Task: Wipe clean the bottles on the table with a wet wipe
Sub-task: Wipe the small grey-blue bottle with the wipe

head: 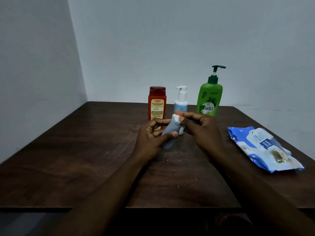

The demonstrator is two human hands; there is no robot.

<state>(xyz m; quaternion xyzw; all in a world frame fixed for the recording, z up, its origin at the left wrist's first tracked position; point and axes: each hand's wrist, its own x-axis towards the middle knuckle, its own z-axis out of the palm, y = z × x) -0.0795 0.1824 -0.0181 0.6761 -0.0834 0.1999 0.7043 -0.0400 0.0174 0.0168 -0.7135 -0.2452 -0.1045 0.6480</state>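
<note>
My left hand (151,138) grips a small grey-blue bottle (170,133), tilted, above the middle of the dark wooden table (68,159). My right hand (202,128) pinches a white wet wipe (177,118) against the top of that bottle. Behind my hands three bottles stand upright near the table's far edge: a red bottle (156,103), a light blue pump bottle (181,99) and a tall green pump bottle (210,97). My hands partly hide the lower parts of the red and light blue bottles.
A blue and white wet wipe pack (262,149) lies flat on the right side of the table. Small crumbs (173,170) dot the wood in front of my hands. Pale walls (170,40) meet at a corner behind the table.
</note>
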